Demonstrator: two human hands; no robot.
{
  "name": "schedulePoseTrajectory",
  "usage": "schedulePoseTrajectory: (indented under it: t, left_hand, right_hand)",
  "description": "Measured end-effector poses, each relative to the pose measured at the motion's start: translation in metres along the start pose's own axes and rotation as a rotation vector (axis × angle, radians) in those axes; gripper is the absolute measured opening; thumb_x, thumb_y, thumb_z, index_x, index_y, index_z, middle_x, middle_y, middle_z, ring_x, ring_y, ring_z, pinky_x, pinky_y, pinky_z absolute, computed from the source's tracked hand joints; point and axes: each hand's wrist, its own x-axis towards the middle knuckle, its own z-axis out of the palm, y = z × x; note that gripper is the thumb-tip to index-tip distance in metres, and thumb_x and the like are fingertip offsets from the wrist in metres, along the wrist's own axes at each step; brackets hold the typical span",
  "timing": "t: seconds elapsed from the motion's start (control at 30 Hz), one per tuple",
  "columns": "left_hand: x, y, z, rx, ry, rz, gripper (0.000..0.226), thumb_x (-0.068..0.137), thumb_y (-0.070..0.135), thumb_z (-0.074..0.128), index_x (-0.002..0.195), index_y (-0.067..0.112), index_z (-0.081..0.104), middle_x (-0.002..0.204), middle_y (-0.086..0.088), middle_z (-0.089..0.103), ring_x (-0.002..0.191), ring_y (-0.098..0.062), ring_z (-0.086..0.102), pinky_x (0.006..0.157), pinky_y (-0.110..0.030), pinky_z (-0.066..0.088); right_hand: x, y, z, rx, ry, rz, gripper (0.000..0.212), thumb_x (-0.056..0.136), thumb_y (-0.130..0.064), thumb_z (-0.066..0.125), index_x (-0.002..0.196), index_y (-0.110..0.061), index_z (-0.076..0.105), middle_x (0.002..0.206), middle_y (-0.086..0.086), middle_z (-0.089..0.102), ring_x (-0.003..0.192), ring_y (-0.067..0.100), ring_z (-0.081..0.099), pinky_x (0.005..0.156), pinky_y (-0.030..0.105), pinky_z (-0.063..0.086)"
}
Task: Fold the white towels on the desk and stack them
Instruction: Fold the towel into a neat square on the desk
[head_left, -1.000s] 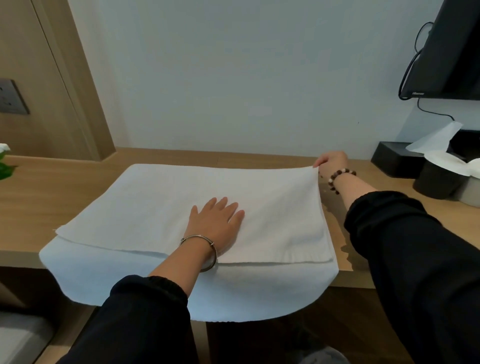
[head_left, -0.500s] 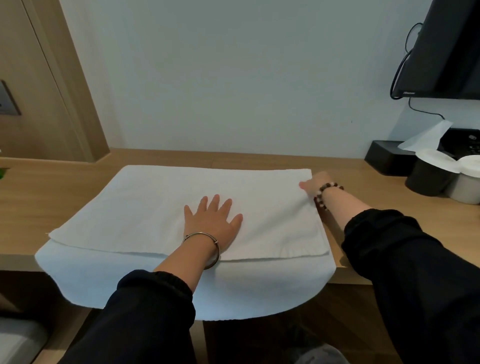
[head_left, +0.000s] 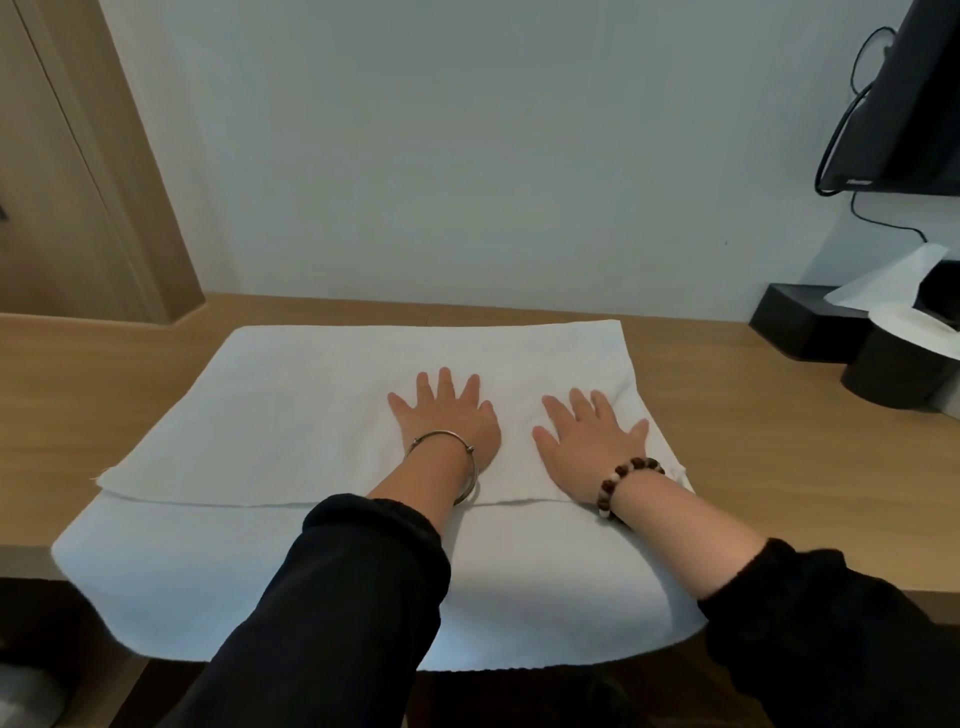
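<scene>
While the white towel (head_left: 291, 415) lies folded over on the wooden desk (head_left: 753, 447), both hands rest flat on top of it. The left hand (head_left: 447, 421) sits near the middle and the right hand (head_left: 592, 441) is just beside it, near the towel's right edge — fingers spread wide, holding nothing. The lower layer of the towel hangs over the desk's front edge. A silver bangle (head_left: 452, 457) is on the left wrist, a bead bracelet (head_left: 623, 480) on the right.

White towel (head_left: 291, 415), folded over, flat, lower layer overhanging desk (head_left: 779, 467) edge
</scene>
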Motion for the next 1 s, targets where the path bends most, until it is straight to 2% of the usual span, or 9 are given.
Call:
schedulePoseTrajectory:
  t: [0.13, 0.3, 0.4, 0.43, 0.53, 0.57, 0.67, 0.77, 1.0]
  left_hand:
    - [0.030, 0.011, -0.006, 0.001, -0.024, 0.061, 0.055, 0.097, 0.045, 0.010, 0.150, 0.033, 0.003, 0.159, 0.002, -0.006, 0.146, -0.027, -0.007, 0.112, -0.059, -0.002]
    - [0.046, 0.009, -0.032, -0.172, -0.102, 0.278, 0.047, 0.099, 0.041, 0.031, 0.142, 0.024, 0.038, 0.156, -0.004, 0.017, 0.144, -0.027, 0.008, 0.114, -0.053, 0.011]
    - [0.024, -0.016, -0.037, -0.004, -0.128, 0.410, 0.047, 0.097, 0.047, 0.033, 0.136, 0.022, 0.041, 0.147, -0.006, 0.031, 0.137, -0.030, 0.023, 0.108, -0.054, 0.025]
    - [0.014, -0.029, -0.036, 0.038, -0.140, 0.400, 0.048, 0.094, 0.052, 0.035, 0.134, 0.025, 0.040, 0.146, -0.004, 0.031, 0.136, -0.030, 0.023, 0.107, -0.055, 0.024]
    - [-0.013, -0.073, -0.027, 0.067, -0.172, 0.280, 0.067, 0.088, 0.065, 0.035, 0.146, 0.037, 0.016, 0.158, 0.007, 0.004, 0.145, -0.023, -0.002, 0.108, -0.062, 0.008]
    - [-0.023, -0.087, -0.022, 0.076, -0.152, 0.240, 0.070, 0.087, 0.069, 0.032, 0.147, 0.041, 0.009, 0.158, 0.009, -0.003, 0.146, -0.022, -0.006, 0.108, -0.064, 0.006]
    - [-0.046, -0.118, -0.008, 0.070, -0.086, 0.150, 0.071, 0.085, 0.074, 0.019, 0.146, 0.047, -0.005, 0.158, 0.011, -0.011, 0.146, -0.019, -0.009, 0.108, -0.065, 0.005]
    - [-0.056, -0.122, -0.004, 0.093, -0.021, 0.153, 0.063, 0.088, 0.069, 0.010, 0.145, 0.048, -0.006, 0.158, 0.011, -0.010, 0.146, -0.018, -0.009, 0.108, -0.063, 0.003]
    - [-0.032, -0.110, -0.006, 0.082, -0.043, 0.097, 0.054, 0.094, 0.060, 0.010, 0.145, 0.048, -0.004, 0.158, 0.012, -0.008, 0.146, -0.018, -0.009, 0.109, -0.063, 0.001]
  right_hand:
    - [0.030, 0.011, -0.004, 0.020, 0.004, 0.008, 0.056, 0.096, -0.051, 0.013, 0.149, -0.037, 0.008, 0.160, -0.007, -0.002, 0.146, 0.015, -0.006, 0.111, 0.061, 0.002]
    - [0.059, 0.026, -0.012, 0.019, 0.013, 0.077, 0.057, 0.096, -0.049, 0.013, 0.150, -0.033, 0.009, 0.159, -0.007, -0.001, 0.146, 0.013, -0.003, 0.112, 0.059, 0.002]
    - [0.067, 0.031, -0.022, -0.015, -0.017, 0.120, 0.056, 0.098, -0.044, 0.011, 0.152, -0.028, 0.006, 0.160, -0.003, -0.005, 0.146, 0.016, -0.007, 0.114, 0.058, -0.001]
    - [0.067, 0.030, -0.027, -0.064, -0.013, 0.125, 0.055, 0.099, -0.042, 0.009, 0.152, -0.027, 0.004, 0.160, -0.001, -0.007, 0.146, 0.018, -0.009, 0.114, 0.057, -0.002]
    - [0.053, 0.012, -0.032, -0.231, 0.121, 0.001, 0.055, 0.101, -0.040, 0.008, 0.152, -0.022, 0.000, 0.159, 0.002, -0.012, 0.146, 0.022, -0.012, 0.115, 0.056, -0.003]
    - [0.044, 0.002, -0.028, -0.197, 0.132, -0.062, 0.056, 0.100, -0.041, 0.009, 0.152, -0.022, 0.002, 0.159, 0.002, -0.011, 0.146, 0.022, -0.012, 0.114, 0.056, -0.003]
    - [0.006, -0.022, -0.004, -0.044, 0.000, -0.211, 0.061, 0.096, -0.055, 0.011, 0.151, -0.028, 0.005, 0.160, -0.002, -0.009, 0.146, 0.021, -0.009, 0.112, 0.057, -0.001]
    - [-0.012, -0.021, 0.013, -0.036, 0.003, -0.243, 0.061, 0.094, -0.060, 0.011, 0.150, -0.037, 0.001, 0.159, -0.006, -0.008, 0.146, 0.019, -0.008, 0.113, 0.056, -0.002]
    - [0.023, -0.012, 0.007, -0.041, -0.023, -0.257, 0.061, 0.093, -0.063, 0.015, 0.149, -0.041, 0.003, 0.159, -0.009, -0.006, 0.146, 0.018, -0.006, 0.113, 0.054, 0.000]
